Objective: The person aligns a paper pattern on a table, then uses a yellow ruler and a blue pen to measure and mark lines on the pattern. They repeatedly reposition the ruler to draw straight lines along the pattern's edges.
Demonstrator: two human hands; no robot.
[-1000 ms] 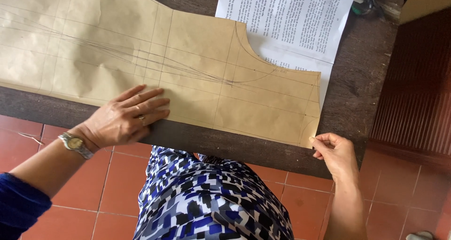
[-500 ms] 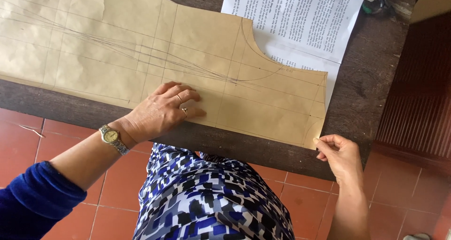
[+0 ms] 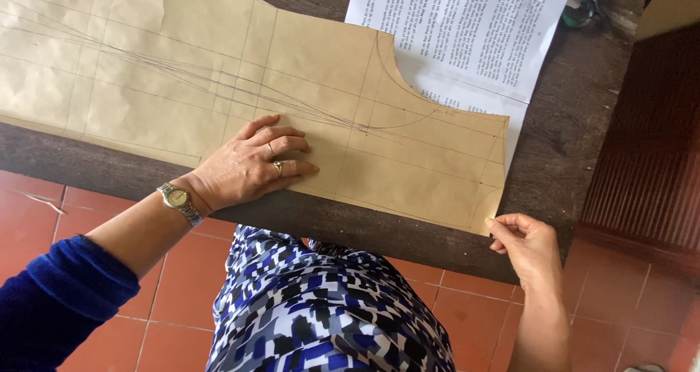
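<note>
A large brown paper pattern (image 3: 219,73) with pencil lines and a curved cut-out lies flat on a dark wooden table (image 3: 569,139). My left hand (image 3: 251,164), with rings and a wristwatch, presses flat on the pattern's near edge, fingers together and pointing right. My right hand (image 3: 526,244) pinches the pattern's near right corner between thumb and fingers at the table's front edge.
White printed sheets (image 3: 467,33) lie at the back right, partly under the pattern. A green object (image 3: 583,8) sits at the far right of the table. Red floor tiles (image 3: 44,212) and my patterned blue and white garment (image 3: 321,306) are below.
My left hand has slid right along the pattern's near edge. My right hand keeps its pinch on the corner.
</note>
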